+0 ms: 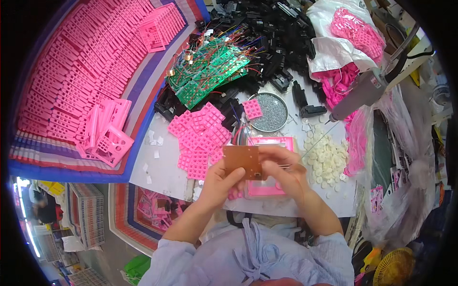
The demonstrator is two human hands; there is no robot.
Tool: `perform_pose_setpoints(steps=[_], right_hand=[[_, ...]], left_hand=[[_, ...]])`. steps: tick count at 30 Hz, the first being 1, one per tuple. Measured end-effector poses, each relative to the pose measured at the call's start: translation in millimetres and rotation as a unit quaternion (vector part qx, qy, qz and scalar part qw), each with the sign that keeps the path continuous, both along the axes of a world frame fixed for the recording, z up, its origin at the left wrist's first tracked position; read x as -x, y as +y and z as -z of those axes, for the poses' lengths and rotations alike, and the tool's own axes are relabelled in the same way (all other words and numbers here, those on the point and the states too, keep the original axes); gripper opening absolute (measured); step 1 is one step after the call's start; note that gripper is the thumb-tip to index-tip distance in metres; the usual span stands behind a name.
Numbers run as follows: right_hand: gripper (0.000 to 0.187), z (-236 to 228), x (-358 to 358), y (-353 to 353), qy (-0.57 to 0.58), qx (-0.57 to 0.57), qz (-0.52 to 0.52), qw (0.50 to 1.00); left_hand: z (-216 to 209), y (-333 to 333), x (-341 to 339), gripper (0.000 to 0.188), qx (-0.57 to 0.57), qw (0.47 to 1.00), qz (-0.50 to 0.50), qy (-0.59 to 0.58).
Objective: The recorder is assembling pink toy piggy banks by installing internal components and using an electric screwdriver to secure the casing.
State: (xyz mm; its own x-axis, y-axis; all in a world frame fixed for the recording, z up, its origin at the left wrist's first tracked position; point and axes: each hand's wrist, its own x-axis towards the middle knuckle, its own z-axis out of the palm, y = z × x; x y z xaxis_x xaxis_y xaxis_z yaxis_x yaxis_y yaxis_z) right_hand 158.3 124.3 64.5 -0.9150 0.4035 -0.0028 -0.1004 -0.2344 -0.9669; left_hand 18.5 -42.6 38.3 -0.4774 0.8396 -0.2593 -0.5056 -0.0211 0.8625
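A small brown circuit board [241, 162] is held up in front of me. My left hand [224, 180] grips its left side, thumb across the face and fingers behind it. At the board's right edge my right hand [285, 170] pinches with thumb and forefinger; thin shiny wires or pins show by its fingers, too small to make out. Below both hands lies a pink plastic housing [267, 189], partly hidden by them. Colored wires [242, 135] rise just behind the board. Left of my hands is a pile of pink keypads [202, 138].
A hanging electric screwdriver [358, 97] points down at right, above white round pieces [327, 157]. A round tin of screws [272, 114] stands behind, near green circuit boards [210, 71] and black parts [267, 38]. Pink housings [86, 66] fill a striped bin at left.
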Motion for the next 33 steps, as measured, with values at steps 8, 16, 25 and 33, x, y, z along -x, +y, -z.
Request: perform_pose_setpoints(steps=[8, 16, 25, 33], right_hand=[[0.023, 31, -29, 18, 0.104, 0.169, 0.161, 0.967], [0.016, 40, -41, 6, 0.04, 0.143, 0.153, 0.977], [0.015, 38, -43, 2, -0.022, 0.098, 0.182, 0.978], [0.015, 42, -30, -5, -0.035, 0.063, 0.209, 0.975]], left_hand=[[17, 3, -3, 0.023, -0.046, 0.996, -0.042, -0.057], [15, 6, -8, 0.023, -0.055, 0.993, -0.073, -0.074], [24, 2, -9, 0.031, -0.073, 0.992, -0.066, -0.076], [13, 13, -13, 0.048, -0.119, 0.973, -0.022, -0.196]])
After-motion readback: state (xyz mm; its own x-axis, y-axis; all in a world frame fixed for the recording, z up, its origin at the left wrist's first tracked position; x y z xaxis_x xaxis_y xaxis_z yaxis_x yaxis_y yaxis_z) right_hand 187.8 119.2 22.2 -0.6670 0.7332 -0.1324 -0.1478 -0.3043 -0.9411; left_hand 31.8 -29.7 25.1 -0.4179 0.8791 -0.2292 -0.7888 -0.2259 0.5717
